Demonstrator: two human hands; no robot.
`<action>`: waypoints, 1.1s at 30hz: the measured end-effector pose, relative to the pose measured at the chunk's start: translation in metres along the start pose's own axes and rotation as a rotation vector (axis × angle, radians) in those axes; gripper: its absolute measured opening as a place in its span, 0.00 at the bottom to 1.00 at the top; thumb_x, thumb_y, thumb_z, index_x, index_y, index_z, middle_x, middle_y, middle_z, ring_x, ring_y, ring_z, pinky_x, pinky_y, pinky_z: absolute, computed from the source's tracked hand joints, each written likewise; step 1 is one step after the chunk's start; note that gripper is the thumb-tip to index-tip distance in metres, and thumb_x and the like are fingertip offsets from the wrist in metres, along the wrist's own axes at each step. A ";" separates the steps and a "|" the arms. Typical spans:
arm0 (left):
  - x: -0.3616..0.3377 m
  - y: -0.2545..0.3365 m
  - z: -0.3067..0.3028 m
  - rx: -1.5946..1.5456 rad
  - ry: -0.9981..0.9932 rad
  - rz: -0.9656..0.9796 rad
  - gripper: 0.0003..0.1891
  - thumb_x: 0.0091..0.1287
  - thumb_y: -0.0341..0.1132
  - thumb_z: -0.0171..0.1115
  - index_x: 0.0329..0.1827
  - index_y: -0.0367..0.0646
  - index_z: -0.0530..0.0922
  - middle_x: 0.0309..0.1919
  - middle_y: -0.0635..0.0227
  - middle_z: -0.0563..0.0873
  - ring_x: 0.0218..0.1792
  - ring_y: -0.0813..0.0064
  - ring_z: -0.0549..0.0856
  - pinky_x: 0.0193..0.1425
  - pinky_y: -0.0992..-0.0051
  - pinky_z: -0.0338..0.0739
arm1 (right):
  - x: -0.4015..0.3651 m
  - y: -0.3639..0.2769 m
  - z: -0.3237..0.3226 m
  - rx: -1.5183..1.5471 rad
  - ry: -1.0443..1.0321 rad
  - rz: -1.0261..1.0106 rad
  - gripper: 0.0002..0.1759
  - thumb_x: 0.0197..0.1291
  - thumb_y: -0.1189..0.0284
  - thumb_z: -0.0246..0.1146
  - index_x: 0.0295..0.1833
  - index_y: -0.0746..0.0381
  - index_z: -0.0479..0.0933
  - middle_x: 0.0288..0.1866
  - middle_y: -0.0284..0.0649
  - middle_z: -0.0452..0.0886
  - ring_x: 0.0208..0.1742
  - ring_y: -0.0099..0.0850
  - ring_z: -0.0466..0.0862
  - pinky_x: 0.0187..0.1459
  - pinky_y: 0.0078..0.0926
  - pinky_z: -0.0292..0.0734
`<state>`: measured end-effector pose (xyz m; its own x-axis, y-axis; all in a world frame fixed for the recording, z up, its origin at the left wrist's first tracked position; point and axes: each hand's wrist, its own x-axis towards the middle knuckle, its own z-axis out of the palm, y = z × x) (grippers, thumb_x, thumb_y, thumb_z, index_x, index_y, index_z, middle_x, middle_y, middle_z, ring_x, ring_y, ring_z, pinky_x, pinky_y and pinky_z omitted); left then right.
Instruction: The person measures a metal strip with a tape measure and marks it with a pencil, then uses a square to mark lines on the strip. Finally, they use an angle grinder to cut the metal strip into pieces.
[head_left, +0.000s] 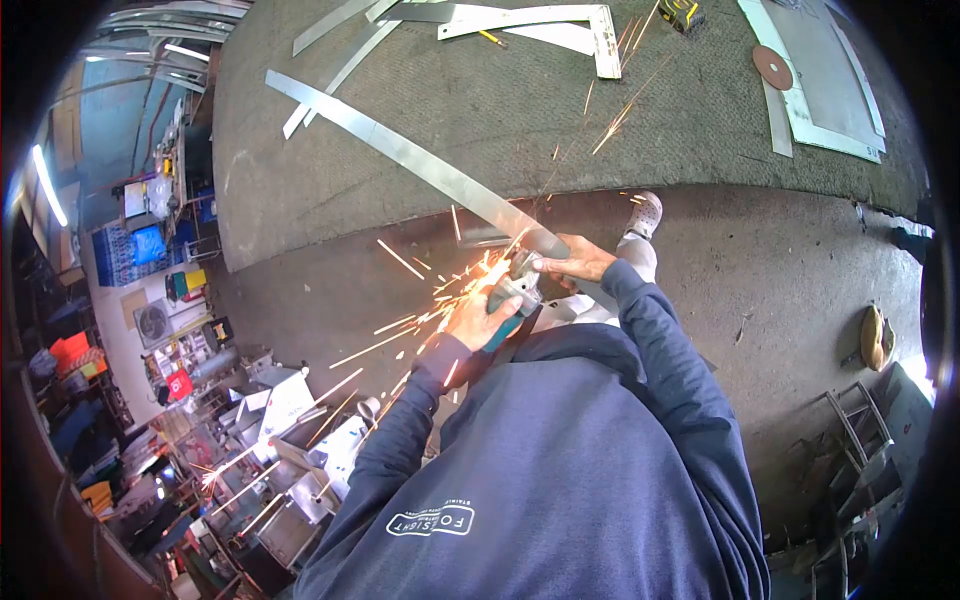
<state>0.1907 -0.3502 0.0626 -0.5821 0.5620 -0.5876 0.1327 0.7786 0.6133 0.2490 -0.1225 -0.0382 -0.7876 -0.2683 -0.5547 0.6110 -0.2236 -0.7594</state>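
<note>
Two hands are closed on a teal angle grinder (pixel 517 288), left hand (pixel 481 320) round its body, right hand (pixel 577 262) at its head, sparking against the near end of a steel strip (pixel 400 150) that lies across the worktop (pixel 520 120), above a blue sweatshirt (pixel 580 470) printed "FO SIGHT".

Teal angle grinder (pixel 512 292), spraying orange sparks, presses on the long steel strip (pixel 420 165) lying diagonally.

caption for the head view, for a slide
Left hand and right hand hold a grinder to a metal strip, sparks flying.
</note>
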 end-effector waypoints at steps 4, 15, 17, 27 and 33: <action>0.000 -0.006 0.003 0.081 0.026 -0.052 0.36 0.67 0.61 0.57 0.61 0.34 0.75 0.46 0.40 0.85 0.51 0.47 0.85 0.56 0.60 0.76 | 0.002 -0.002 -0.003 -0.093 -0.022 -0.004 0.35 0.53 0.46 0.74 0.51 0.67 0.77 0.25 0.35 0.77 0.24 0.24 0.80 0.24 0.25 0.76; 0.006 0.003 0.003 0.076 0.068 -0.001 0.37 0.66 0.64 0.55 0.56 0.33 0.78 0.42 0.39 0.86 0.50 0.46 0.85 0.55 0.58 0.76 | 0.003 -0.003 -0.007 -0.018 -0.048 0.032 0.37 0.53 0.41 0.71 0.47 0.68 0.79 0.28 0.37 0.78 0.25 0.27 0.80 0.25 0.27 0.77; 0.003 -0.002 0.007 0.060 0.085 0.029 0.37 0.66 0.65 0.55 0.54 0.32 0.79 0.41 0.39 0.86 0.50 0.46 0.86 0.55 0.58 0.76 | 0.003 -0.003 -0.006 -0.018 -0.041 0.029 0.36 0.54 0.42 0.70 0.46 0.68 0.79 0.28 0.37 0.78 0.25 0.27 0.80 0.25 0.27 0.77; 0.004 0.001 0.002 0.041 0.027 -0.093 0.36 0.67 0.63 0.55 0.55 0.33 0.78 0.43 0.40 0.86 0.50 0.45 0.85 0.55 0.58 0.76 | 0.009 0.001 -0.006 -0.025 -0.053 0.035 0.38 0.54 0.40 0.69 0.44 0.69 0.79 0.25 0.38 0.77 0.22 0.27 0.79 0.23 0.29 0.76; 0.008 -0.015 0.015 0.028 0.094 -0.025 0.34 0.67 0.62 0.56 0.57 0.35 0.77 0.46 0.41 0.85 0.52 0.44 0.84 0.56 0.58 0.76 | 0.005 -0.003 -0.004 -0.069 -0.014 0.023 0.38 0.54 0.39 0.69 0.42 0.69 0.79 0.25 0.38 0.77 0.22 0.28 0.80 0.23 0.28 0.76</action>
<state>0.1959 -0.3535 0.0413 -0.6581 0.5143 -0.5499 0.1381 0.8004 0.5833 0.2432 -0.1195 -0.0404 -0.7717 -0.2855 -0.5683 0.6219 -0.1520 -0.7682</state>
